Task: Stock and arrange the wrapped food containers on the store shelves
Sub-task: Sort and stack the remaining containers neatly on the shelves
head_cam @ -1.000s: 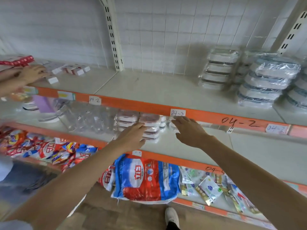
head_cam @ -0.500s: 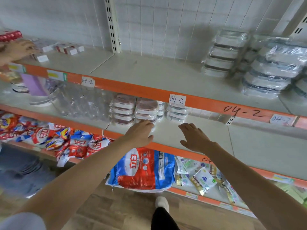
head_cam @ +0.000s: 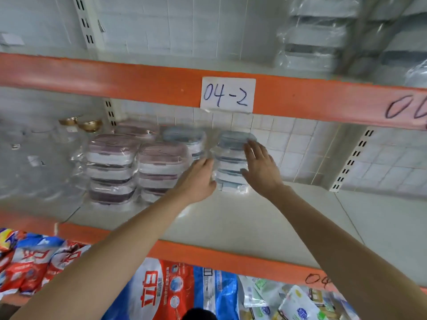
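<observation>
On the middle shelf (head_cam: 231, 218) a wrapped stack of blue-lidded food containers (head_cam: 231, 158) stands between my two hands. My left hand (head_cam: 197, 181) lies against its left side with fingers straight. My right hand (head_cam: 261, 167) lies flat on its right side, fingers spread. Two wrapped stacks of pink-lidded containers (head_cam: 111, 167) (head_cam: 161, 167) stand to the left, with further stacks behind them. More wrapped containers (head_cam: 312, 42) sit blurred on the upper shelf at the right.
An orange shelf edge with a "04-2" label (head_cam: 228, 94) runs overhead. Clear glassware (head_cam: 34, 153) and gold-lidded jars (head_cam: 90, 125) fill the left of the middle shelf. Detergent bags (head_cam: 175, 292) and small packets (head_cam: 293, 303) lie on the shelf below. A slotted upright (head_cam: 351, 158) stands at the right.
The camera dropped to the level of the middle shelf and came closer. Both hands reached deeper in, from the shelf front to either side of the blue-lidded stack.
</observation>
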Demonstrator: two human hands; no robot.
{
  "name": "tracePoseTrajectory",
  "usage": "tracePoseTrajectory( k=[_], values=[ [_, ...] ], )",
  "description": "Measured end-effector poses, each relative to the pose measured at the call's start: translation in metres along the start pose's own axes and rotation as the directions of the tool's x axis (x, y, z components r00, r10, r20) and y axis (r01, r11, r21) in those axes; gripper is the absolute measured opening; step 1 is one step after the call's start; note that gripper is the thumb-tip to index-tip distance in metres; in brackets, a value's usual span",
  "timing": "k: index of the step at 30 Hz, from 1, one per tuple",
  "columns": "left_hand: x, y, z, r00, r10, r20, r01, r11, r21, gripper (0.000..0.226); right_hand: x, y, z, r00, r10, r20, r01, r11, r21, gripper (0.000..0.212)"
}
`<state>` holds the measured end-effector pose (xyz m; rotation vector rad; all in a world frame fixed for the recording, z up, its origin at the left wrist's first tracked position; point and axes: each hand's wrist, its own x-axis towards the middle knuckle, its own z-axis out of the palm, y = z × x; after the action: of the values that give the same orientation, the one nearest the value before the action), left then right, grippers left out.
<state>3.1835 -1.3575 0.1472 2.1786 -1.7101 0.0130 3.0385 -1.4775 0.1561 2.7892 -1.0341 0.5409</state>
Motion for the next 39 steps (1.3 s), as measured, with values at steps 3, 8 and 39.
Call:
tracePoseTrajectory(
  k=[3, 8, 39],
  values=[
    [0.022, -0.008, 0.02, 0.99, 0.008, -0.139, -0.005, 1.0, 0.02, 0.054, 0.028, 0.013, 0.023, 0.996, 0.022, -0.085, -0.027, 0.997, -0.066, 0.071],
    [0.042, -0.002, 0.041, 0.971, -0.006, -0.237, 0.012, 1.0, 0.026, 0.061, 0.053, 0.022, 0.036, 0.997, 0.006, -0.076, -0.006, 1.0, -0.004, 0.065],
    [-0.104, 0.049, -0.051, 0.91, 0.394, 0.133, -0.415, 0.879, 0.233, 0.087, -0.206, 0.029, -0.085, 0.994, 0.106, -0.012, -0.105, 0.993, 0.044, 0.067]
  ],
)
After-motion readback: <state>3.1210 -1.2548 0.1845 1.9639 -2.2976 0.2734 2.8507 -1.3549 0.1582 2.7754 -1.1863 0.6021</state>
